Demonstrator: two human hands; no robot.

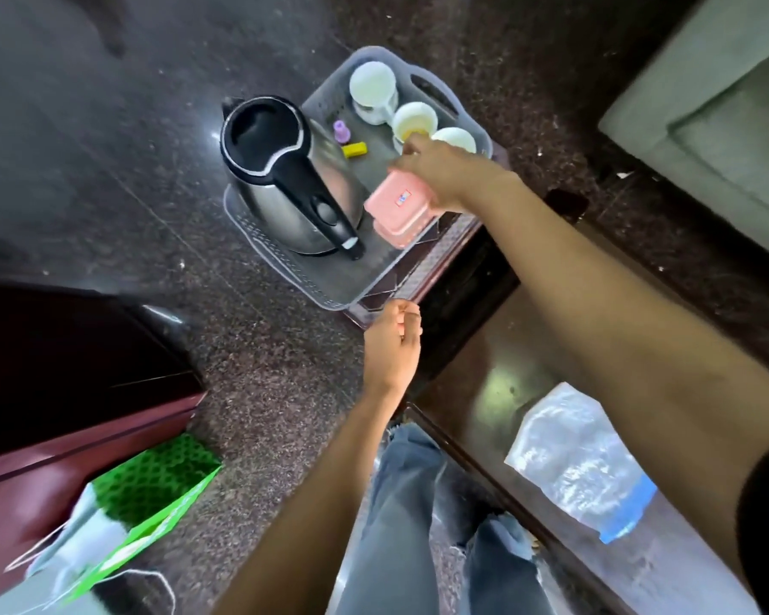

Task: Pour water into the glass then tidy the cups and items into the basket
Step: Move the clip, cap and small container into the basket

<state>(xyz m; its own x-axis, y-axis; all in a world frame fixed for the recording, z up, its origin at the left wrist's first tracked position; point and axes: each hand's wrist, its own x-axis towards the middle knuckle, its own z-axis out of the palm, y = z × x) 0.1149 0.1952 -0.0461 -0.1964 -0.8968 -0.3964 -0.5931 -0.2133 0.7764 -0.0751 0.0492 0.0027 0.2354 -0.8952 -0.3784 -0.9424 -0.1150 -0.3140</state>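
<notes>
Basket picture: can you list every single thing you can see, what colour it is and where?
basket: 1, clear plastic, on a dark table's corner
kettle: 1, steel and black, basket's left side
cups: 3, white, basket's far end
pink box: 1, pink, basket's near right
small bottle: 1, purple, beside kettle
small yellow item: 1, yellow, basket floor
green bag: 1, green, floor lower left
water bottle: 1, clear, blue label, table lower right
left hand: near basket's corner, curled
right hand: above pink box

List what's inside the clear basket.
The basket holds a kettle, three white cups, a pink box, a purple piece and a yellow one. The right hand covers more.
</notes>
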